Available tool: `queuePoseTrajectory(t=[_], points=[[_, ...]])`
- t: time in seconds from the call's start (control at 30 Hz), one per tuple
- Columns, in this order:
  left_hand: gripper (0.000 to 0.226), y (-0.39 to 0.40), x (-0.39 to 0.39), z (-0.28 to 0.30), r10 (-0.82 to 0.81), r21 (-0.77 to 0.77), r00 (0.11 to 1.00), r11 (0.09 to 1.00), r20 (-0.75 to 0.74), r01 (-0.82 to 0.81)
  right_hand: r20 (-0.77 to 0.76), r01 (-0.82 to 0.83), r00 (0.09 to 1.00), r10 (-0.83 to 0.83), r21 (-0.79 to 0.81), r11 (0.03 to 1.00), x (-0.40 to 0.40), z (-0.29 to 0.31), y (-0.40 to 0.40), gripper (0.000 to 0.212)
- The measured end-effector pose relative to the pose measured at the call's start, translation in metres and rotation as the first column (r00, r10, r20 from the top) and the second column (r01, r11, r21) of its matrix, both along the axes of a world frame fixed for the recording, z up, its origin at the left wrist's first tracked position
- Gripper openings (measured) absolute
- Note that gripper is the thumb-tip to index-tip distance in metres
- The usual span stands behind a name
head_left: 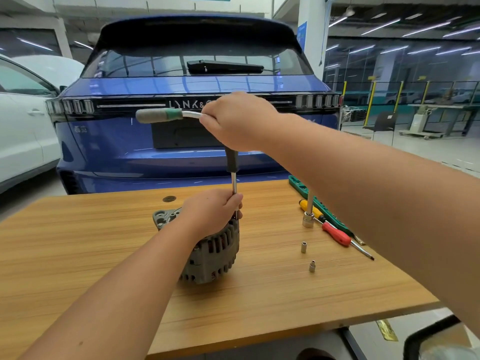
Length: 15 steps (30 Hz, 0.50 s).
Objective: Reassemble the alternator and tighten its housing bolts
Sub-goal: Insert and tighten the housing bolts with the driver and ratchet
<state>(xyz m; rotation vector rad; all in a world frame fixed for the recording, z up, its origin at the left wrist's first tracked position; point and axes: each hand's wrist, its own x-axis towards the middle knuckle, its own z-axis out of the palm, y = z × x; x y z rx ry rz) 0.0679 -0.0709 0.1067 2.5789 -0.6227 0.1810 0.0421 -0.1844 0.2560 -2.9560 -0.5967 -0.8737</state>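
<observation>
A grey alternator point(213, 253) stands upright near the middle of the wooden table point(104, 229). A T-handle wrench point(161, 115) stands vertically over its top right edge. My right hand point(239, 120) grips the wrench's crossbar at the top, with the padded grey-green handle end sticking out to the left. My left hand point(213, 211) rests on top of the alternator and closes around the lower steel shaft point(234, 183). The bolt under the wrench tip is hidden by my left hand.
To the right lie a second socket wrench point(309, 216), a yellow screwdriver point(311, 209), a red screwdriver point(337, 233), a green tool tray point(322, 203) and two loose sockets point(303, 247) point(312, 266). A blue car point(181, 87) stands just behind the table, a white car point(23, 131) to the left.
</observation>
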Motion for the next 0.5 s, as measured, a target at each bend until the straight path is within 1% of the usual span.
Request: queuePoseTrajectory(t=[0.07, 0.1, 0.13, 0.17, 0.2, 0.23, 0.27, 0.3, 0.37, 0.4, 0.43, 0.47, 0.5], points=[[0.031, 0.0, 0.0, 0.0, -0.01, -0.002, 1.0, 1.0, -0.001, 0.01, -0.101, 0.086, 0.992, -0.082, 0.042, 0.995, 0.0, 0.013, 0.005, 0.034], [0.03, 0.001, -0.001, 0.0, -0.014, -0.002, 1.0, 1.0, -0.003, 0.014, -0.168, 0.106, 0.982, -0.089, 0.094, 0.99, -0.001, 0.018, 0.006, 0.033], [0.03, 0.001, 0.0, 0.0, -0.017, -0.001, 1.0, 1.0, -0.003, 0.017, -0.255, 0.112, 0.965, -0.06, 0.195, 0.974, -0.002, 0.023, 0.007, 0.03], [0.03, 0.001, 0.0, 0.0, -0.02, 0.002, 1.0, 1.0, -0.003, 0.02, -0.359, 0.126, 0.933, 0.011, 0.358, 0.925, -0.003, 0.025, 0.008, 0.026], [0.031, 0.001, 0.0, -0.001, -0.022, 0.003, 1.0, 1.0, -0.002, 0.022, -0.456, 0.177, 0.882, 0.117, 0.551, 0.816, -0.005, 0.025, 0.008, 0.023], [0.031, 0.002, 0.001, -0.001, -0.023, 0.003, 1.0, 1.0, -0.001, 0.023, -0.508, 0.247, 0.824, 0.25, 0.72, 0.648, -0.008, 0.023, 0.008, 0.02], [0.032, 0.002, 0.002, -0.001, -0.021, 0.001, 1.0, 1.0, 0.0, 0.021, -0.495, 0.306, 0.777, 0.388, 0.837, 0.453, -0.009, 0.018, 0.007, 0.017], [0.032, 0.002, 0.002, -0.001, -0.016, -0.003, 1.0, 1.0, -0.001, 0.016, -0.435, 0.334, 0.748, 0.501, 0.9, 0.281, -0.009, 0.012, 0.006, 0.014], [0.033, 0.001, 0.004, -0.002, -0.005, -0.008, 1.0, 1.0, -0.005, 0.005, -0.242, 0.328, 0.743, 0.624, 0.944, -0.024, -0.004, -0.006, 0.005, 0.017], [0.034, 0.001, 0.005, -0.002, 0.001, -0.003, 1.0, 1.0, -0.004, -0.001, -0.121, 0.311, 0.756, 0.644, 0.931, -0.189, -0.002, -0.015, 0.004, 0.021], [0.035, 0.0, 0.006, -0.002, 0.008, 0.004, 1.0, 1.0, -0.002, -0.008, -0.006, 0.282, 0.773, 0.634, 0.899, -0.335, 0.001, -0.024, 0.002, 0.022], [0.036, -0.001, 0.007, -0.001, 0.014, 0.01, 1.0, 1.0, -0.001, -0.014, 0.084, 0.231, 0.793, 0.604, 0.875, -0.426, 0.003, -0.03, 0.002, 0.019], [0.036, -0.002, 0.007, -0.001, 0.017, 0.013, 1.0, 1.0, 0.0, -0.017, 0.152, 0.142, 0.819, 0.553, 0.88, -0.453, 0.005, -0.037, 0.002, 0.014]])
